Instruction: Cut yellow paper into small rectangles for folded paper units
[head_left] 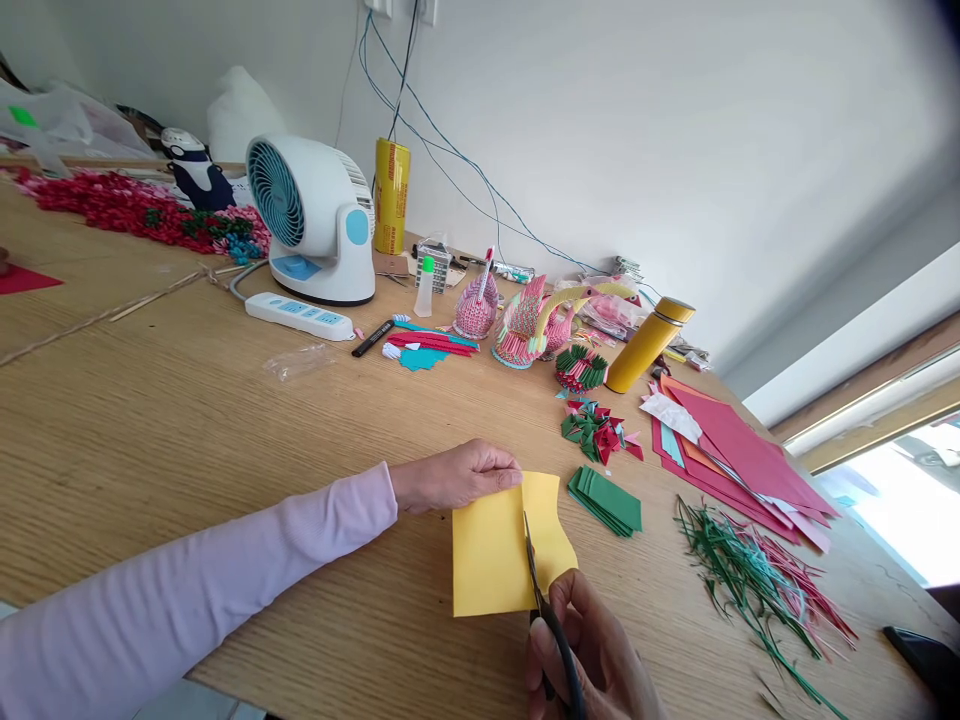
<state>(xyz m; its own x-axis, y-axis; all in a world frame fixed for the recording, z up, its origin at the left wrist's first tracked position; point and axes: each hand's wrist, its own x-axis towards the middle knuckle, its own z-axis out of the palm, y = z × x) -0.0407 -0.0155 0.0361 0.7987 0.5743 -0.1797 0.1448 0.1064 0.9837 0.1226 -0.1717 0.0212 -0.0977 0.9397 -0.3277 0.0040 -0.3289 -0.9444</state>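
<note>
Left hand (450,476) pinches yellow paper (495,560); right hand (600,655) grips scissors (541,590); green slips (606,498) just beside.

a long wooden table (150,420) with light grain runs along a plain white wall (675,130). blue and black cables (450,150) hang down the wall from above. at far right a window (911,490) lets in bright daylight over its wooden sill (862,400)

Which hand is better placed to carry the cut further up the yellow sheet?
The right hand. It already grips the scissors, whose blades sit in the slit of the yellow paper. The left hand pinches the sheet's top edge, steadying it.
</note>
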